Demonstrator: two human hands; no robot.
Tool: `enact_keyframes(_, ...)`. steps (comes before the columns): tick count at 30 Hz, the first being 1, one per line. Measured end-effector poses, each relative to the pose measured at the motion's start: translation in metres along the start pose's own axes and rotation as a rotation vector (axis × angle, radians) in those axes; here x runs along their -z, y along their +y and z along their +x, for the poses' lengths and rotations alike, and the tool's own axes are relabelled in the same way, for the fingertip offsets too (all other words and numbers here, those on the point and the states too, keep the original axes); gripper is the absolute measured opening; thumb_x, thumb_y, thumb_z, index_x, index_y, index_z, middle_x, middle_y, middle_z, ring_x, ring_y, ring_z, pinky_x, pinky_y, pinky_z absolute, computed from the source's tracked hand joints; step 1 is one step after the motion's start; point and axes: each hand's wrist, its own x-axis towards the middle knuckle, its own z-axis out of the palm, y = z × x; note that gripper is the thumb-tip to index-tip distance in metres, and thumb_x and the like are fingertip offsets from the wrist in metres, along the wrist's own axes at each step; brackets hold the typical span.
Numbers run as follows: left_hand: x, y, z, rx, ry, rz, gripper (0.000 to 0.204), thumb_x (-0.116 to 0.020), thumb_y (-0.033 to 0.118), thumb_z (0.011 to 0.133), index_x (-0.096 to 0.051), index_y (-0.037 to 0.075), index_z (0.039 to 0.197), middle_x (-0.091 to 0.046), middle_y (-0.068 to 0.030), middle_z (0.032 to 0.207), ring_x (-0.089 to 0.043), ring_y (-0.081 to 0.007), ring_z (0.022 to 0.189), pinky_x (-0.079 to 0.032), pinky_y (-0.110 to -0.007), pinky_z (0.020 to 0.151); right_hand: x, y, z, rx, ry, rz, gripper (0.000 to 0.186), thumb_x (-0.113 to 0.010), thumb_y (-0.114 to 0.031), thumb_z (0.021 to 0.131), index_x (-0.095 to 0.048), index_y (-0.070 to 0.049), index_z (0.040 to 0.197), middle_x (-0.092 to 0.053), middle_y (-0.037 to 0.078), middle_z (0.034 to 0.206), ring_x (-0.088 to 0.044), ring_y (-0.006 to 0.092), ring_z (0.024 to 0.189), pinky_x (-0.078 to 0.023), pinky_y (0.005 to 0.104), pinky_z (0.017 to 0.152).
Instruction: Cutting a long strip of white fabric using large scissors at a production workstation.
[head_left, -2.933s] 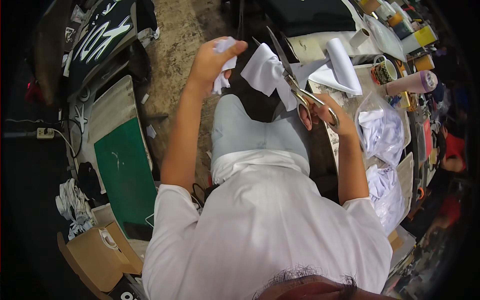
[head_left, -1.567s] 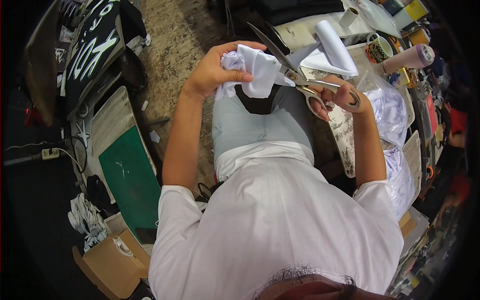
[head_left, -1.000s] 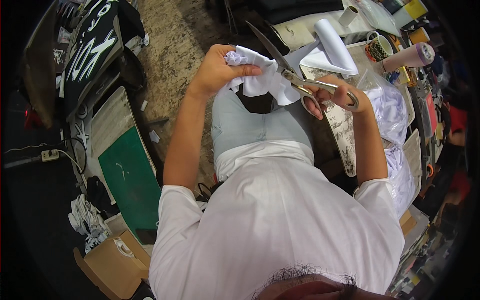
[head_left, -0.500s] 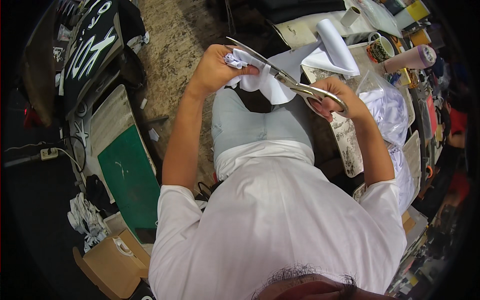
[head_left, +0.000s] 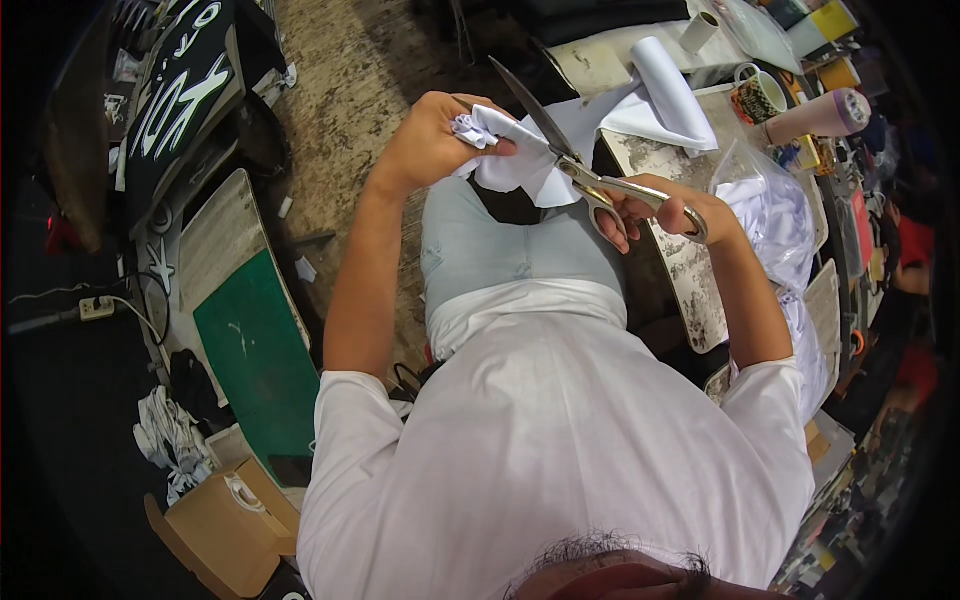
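White cloth [head_left: 540, 180] is pinched in your left hand [head_left: 425, 145] above your lap [head_left: 520, 255], reaching right between the parted blades of metal scissors [head_left: 572, 168], whose handles your right hand [head_left: 692, 200] grips, with a patterned mug [head_left: 760, 98] farther right.

Large white lettering [head_left: 203, 92] is shown on a black sheet [head_left: 205, 55], left of and beyond the left grip [head_left: 430, 145]; slanted in view. Patterned mug [head_left: 760, 97], beyond and right of the right grip [head_left: 665, 210]: any print can't be resolved. Yellow label [head_left: 836, 20], farther out past the mug: too small to be read.
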Motion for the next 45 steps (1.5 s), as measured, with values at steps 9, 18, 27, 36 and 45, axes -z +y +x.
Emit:
enact_keyframes(9, 0.002, 0.0, -0.003, 0.051, 0.013, -0.047, 0.019, -0.082, 0.004, 0.076, -0.075, 0.001, 0.093, -0.069, 0.0024, 0.077, -0.054, -0.0036, 0.07, -0.044, -0.022, 0.062, 0.001, 0.002, -0.003, 0.041, 0.06, 0.117, 0.093, -0.053, -0.095, 0.061, -0.054, -0.004, 0.078, -0.055, 0.002, 0.068, -0.057, 0.0099, 0.058, -0.046, 0.0229, 0.052)
enact_keyframes(18, -0.001, 0.0, -0.003, 0.096, -0.02, 0.007, 0.019, -0.081, 0.004, 0.077, -0.075, 0.0, 0.094, -0.07, 0.0014, 0.079, -0.055, -0.0044, 0.069, -0.044, -0.022, 0.063, -0.007, 0.005, 0.001, 0.192, 0.12, 0.134, 0.083, -0.046, -0.087, 0.078, -0.052, -0.004, 0.073, -0.052, 0.001, 0.063, -0.056, 0.0101, 0.055, -0.046, 0.0259, 0.053)
enact_keyframes(27, -0.002, 0.001, -0.003, 0.076, -0.045, -0.06, 0.018, -0.078, -0.002, 0.078, -0.074, -0.002, 0.095, -0.074, -0.0037, 0.087, -0.064, -0.0078, 0.079, -0.05, -0.024, 0.071, -0.008, -0.001, 0.006, 0.041, 0.121, 0.14, 0.09, -0.052, -0.094, 0.064, -0.054, -0.004, 0.073, -0.055, 0.002, 0.063, -0.057, 0.0097, 0.053, -0.044, 0.0209, 0.05)
enact_keyframes(36, -0.01, 0.0, -0.003, 0.118, -0.038, -0.13, 0.02, -0.08, -0.001, 0.075, -0.074, -0.001, 0.094, -0.073, -0.0034, 0.088, -0.063, -0.0087, 0.08, -0.05, -0.026, 0.073, -0.019, 0.011, 0.017, 0.178, 0.198, 0.208, 0.075, -0.058, -0.078, 0.079, -0.055, -0.003, 0.074, -0.052, 0.001, 0.06, -0.055, 0.0096, 0.054, -0.044, 0.0231, 0.052)
enact_keyframes(45, -0.002, -0.012, -0.006, 0.112, -0.031, -0.087, 0.023, -0.077, -0.006, 0.075, -0.072, -0.001, 0.096, -0.073, -0.004, 0.091, -0.064, -0.01, 0.081, -0.052, -0.027, 0.075, -0.018, 0.008, 0.021, 0.149, 0.16, 0.292, 0.064, -0.064, -0.066, 0.085, -0.055, -0.004, 0.072, -0.053, 0.002, 0.06, -0.055, 0.0101, 0.049, -0.044, 0.0235, 0.047)
